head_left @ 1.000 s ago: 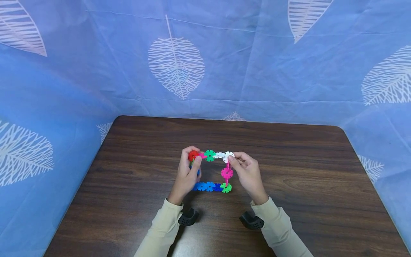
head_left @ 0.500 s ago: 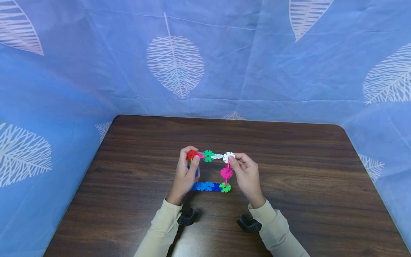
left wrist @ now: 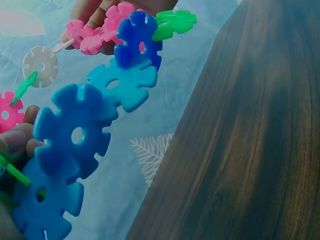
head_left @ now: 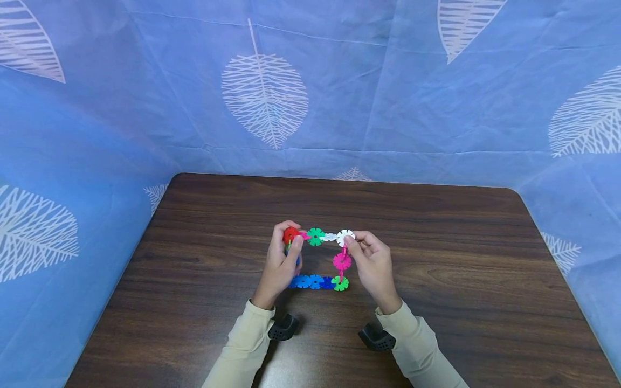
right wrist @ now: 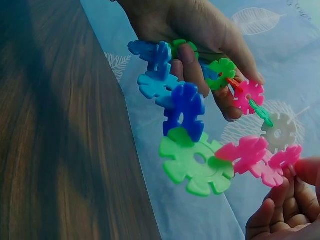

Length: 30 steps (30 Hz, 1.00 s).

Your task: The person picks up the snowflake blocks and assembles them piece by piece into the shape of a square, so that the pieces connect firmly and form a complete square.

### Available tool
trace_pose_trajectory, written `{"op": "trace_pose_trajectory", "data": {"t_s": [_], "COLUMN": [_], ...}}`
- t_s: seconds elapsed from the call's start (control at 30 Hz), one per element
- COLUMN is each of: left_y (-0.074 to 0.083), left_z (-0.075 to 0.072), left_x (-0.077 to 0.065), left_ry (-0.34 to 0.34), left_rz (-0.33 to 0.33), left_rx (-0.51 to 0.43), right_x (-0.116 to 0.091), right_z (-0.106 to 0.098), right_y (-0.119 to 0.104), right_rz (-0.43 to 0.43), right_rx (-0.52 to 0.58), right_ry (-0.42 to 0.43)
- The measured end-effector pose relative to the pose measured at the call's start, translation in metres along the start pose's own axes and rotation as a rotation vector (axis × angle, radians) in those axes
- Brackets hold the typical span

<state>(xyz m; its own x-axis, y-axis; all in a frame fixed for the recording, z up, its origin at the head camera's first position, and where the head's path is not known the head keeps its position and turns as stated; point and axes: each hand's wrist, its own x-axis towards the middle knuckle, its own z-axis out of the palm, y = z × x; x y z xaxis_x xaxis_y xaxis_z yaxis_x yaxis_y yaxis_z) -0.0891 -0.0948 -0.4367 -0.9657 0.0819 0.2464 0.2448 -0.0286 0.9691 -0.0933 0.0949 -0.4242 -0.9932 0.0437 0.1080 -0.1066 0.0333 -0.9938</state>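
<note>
Between my hands is a closed, roughly rectangular loop of interlocking plastic snowflake discs (head_left: 342, 262), held up over the table. My left hand (head_left: 280, 261) grips its left side, thumb and fingers around the red disc (head_left: 290, 235) corner. My right hand (head_left: 375, 264) pinches the white disc (head_left: 346, 235) at the far right corner between thumb and finger. A green disc (head_left: 315, 236) sits in the far side. Blue discs (left wrist: 75, 131) make up the near side, ending at a light green disc (right wrist: 197, 165). Part of the left side is hidden by my left hand.
The dark wood table (head_left: 466, 280) extends around the hands, its far edge against a blue leaf-print cloth (head_left: 339, 108). Black wrist devices (head_left: 283, 327) sit at both cuffs of the cream sleeves (head_left: 242, 345).
The loop's far side and my right forearm have shifted very slightly left. The thin white disc in that side has tilted a little. Both hands keep their hold.
</note>
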Motion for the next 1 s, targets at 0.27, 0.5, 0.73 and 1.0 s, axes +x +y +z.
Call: {"op": "trace_pose_trajectory", "data": {"t_s": [0.27, 0.5, 0.73, 1.0], "left_y": [0.004, -0.001, 0.001, 0.026], "left_z": [0.002, 0.004, 0.005, 0.008], "left_x": [0.000, 0.000, 0.000, -0.001], "left_ry": [-0.008, -0.007, -0.010, -0.040], "left_rz": [-0.001, -0.006, -0.045, -0.032], "left_rx": [0.003, 0.024, 0.069, 0.104], "right_x": [-0.001, -0.002, -0.003, -0.001], "right_z": [-0.001, -0.004, -0.006, -0.007], "right_y": [0.000, -0.002, -0.001, 0.000], "right_rz": [0.002, -0.030, -0.035, -0.061], "right_rx": [0.000, -0.067, -0.100, -0.090], "right_ry": [-0.006, -0.023, -0.029, -0.030]}}
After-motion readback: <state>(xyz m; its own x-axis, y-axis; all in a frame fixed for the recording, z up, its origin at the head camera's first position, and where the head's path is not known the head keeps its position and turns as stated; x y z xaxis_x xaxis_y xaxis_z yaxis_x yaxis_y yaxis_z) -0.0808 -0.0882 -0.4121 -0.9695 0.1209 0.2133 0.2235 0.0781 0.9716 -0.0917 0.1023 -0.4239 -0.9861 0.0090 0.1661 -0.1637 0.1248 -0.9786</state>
